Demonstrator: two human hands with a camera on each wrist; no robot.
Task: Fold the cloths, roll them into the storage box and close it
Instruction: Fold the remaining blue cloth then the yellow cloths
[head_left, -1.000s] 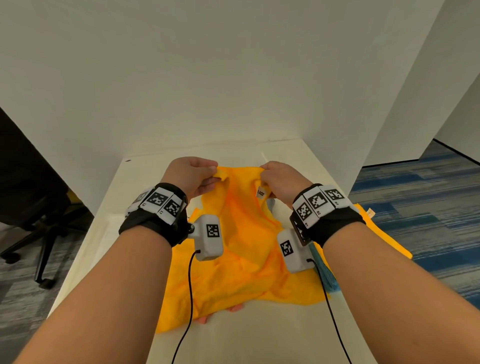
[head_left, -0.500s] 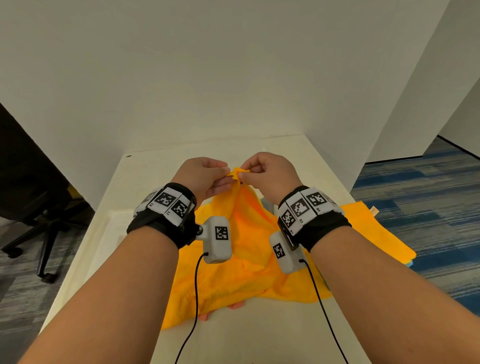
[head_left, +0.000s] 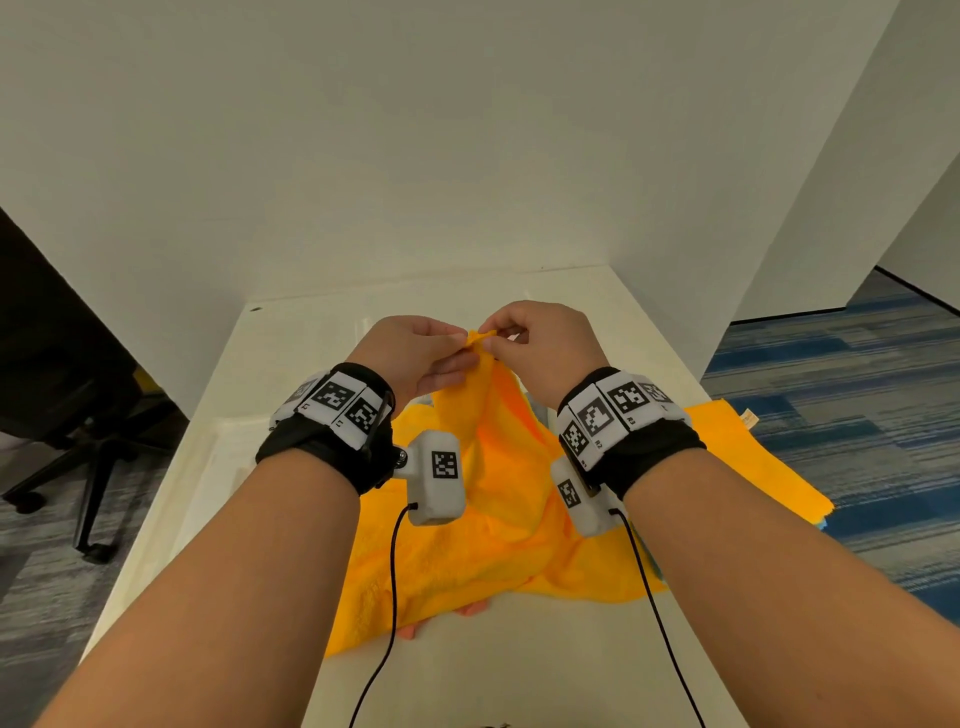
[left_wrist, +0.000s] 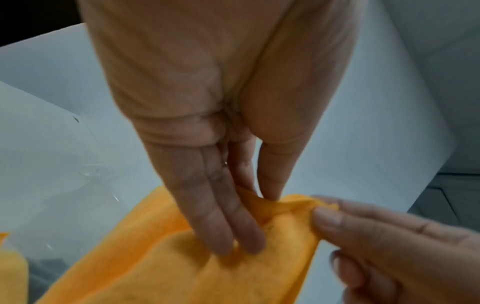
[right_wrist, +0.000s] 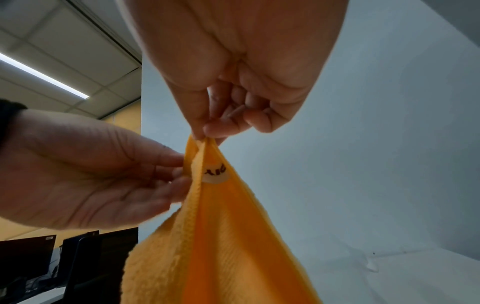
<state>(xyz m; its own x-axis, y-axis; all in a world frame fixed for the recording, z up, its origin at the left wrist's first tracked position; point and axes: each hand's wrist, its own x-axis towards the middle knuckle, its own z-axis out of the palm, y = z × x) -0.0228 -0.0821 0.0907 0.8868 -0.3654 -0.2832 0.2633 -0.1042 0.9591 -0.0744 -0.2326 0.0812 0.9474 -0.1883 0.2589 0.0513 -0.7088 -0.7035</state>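
Observation:
An orange cloth (head_left: 498, 509) hangs from both hands over the white table (head_left: 519, 675), its lower part bunched on the surface. My left hand (head_left: 426, 353) and right hand (head_left: 530, 332) meet at its raised top corner. In the left wrist view, the left hand (left_wrist: 207, 185) pinches the cloth (left_wrist: 182, 277) with thumb and forefinger, the other fingers lying on it. The right hand (right_wrist: 233, 82) pinches the corner of the cloth (right_wrist: 221, 246) just above a small white label (right_wrist: 215, 172). A clear plastic box (left_wrist: 64, 154) lies at the left.
A second orange cloth (head_left: 753, 457) lies flat at the table's right edge over a blue one (head_left: 724, 525). A pink cloth (head_left: 470, 610) peeks out under the held one. White walls enclose the table at the back and right. An office chair (head_left: 78, 441) stands left.
The hands, first apart along the cloth's top edge, have come together and risen a little. The spread edge is now gathered into one point, and the flat orange cloth at the right is uncovered.

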